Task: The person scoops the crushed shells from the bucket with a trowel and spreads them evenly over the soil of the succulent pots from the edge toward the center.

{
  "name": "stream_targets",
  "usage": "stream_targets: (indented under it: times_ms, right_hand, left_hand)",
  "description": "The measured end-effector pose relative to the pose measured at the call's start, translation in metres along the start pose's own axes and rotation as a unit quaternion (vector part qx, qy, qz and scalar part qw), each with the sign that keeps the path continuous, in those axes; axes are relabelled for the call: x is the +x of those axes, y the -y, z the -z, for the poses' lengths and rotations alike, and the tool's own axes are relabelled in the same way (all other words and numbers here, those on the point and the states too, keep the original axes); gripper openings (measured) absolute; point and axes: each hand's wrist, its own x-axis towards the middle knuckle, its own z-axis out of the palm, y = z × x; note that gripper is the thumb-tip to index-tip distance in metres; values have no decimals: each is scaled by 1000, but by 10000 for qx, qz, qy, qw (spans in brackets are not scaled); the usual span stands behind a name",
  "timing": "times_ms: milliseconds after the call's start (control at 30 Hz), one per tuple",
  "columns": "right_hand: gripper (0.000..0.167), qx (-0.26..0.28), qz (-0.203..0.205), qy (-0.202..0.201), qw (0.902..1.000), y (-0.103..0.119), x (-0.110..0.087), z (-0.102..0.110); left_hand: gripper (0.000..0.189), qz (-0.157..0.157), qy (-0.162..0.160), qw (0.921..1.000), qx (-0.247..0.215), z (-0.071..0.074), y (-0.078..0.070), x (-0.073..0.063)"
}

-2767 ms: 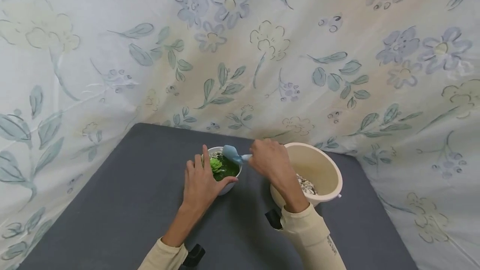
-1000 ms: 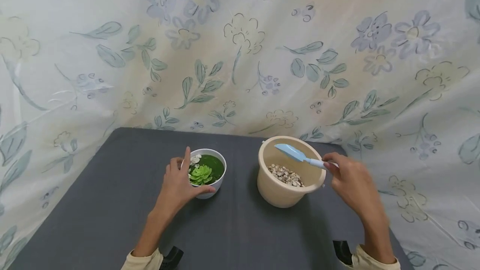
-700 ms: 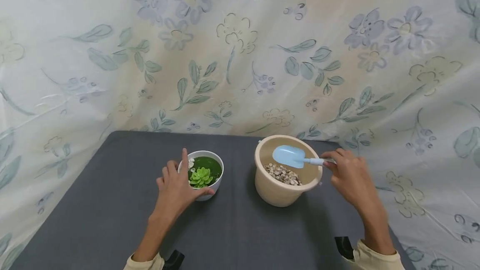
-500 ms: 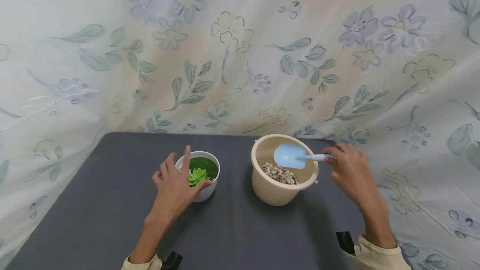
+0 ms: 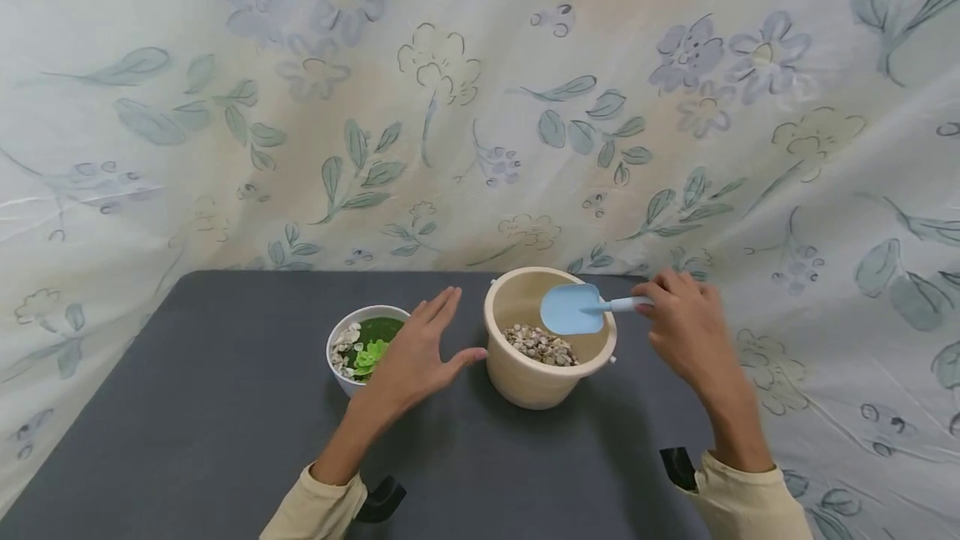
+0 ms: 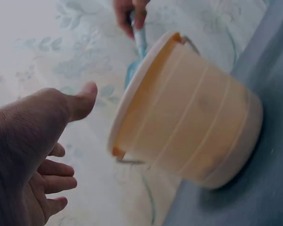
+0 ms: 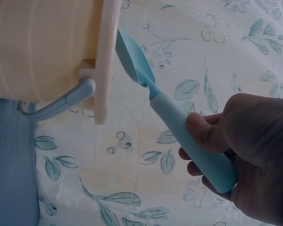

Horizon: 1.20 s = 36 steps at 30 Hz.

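My right hand [image 5: 686,323] grips the handle of a light blue trowel [image 5: 572,309], whose blade hangs over the mouth of a cream bucket [image 5: 531,386]. Pebbles [image 5: 540,345] cover the bucket's bottom. In the right wrist view, fingers and thumb wrap the trowel's handle [image 7: 193,141]. My left hand [image 5: 416,361] is between the white pot and the bucket, fingers extended and thumb apart, holding nothing. It partly hides the white pot [image 5: 331,354], which holds a green succulent [image 5: 369,357], green moss-like cover and pale stones [image 5: 345,340] along its left side.
Both containers stand on a dark grey tabletop [image 5: 225,407]. A floral curtain [image 5: 480,107] hangs behind the table and at its sides. The bucket's grey carrying handle [image 7: 61,101] hangs down its outside. Black wrist mounts [image 5: 381,500] sit at both cuffs.
My left hand has let go of the white pot and moved right toward the bucket. The trowel, earlier at the pot, has moved over the bucket with my right hand. The view has shifted right.
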Motion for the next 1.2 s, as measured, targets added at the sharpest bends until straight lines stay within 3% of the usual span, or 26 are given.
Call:
stream_targets:
  times_ms: [267, 700, 967, 1200]
  right_hand:
    - [14, -266, 66, -69, 9996, 4, 3, -9]
    - [16, -547, 50, 378, 9978, 10, 16, -24]
    - [14, -1223, 469, 838, 9878, 14, 33, -49]
    - [12, -1474, 763, 786, 9830, 24, 39, -70]
  left_hand:
    - [91, 129, 419, 9983, -388, -20, -12, 13]
    - [94, 122, 576, 9975, -394, -33, -20, 18]
    - [90, 81, 719, 9970, -267, -35, -20, 19]
    - [90, 204, 751, 9966, -264, -38, -19, 18]
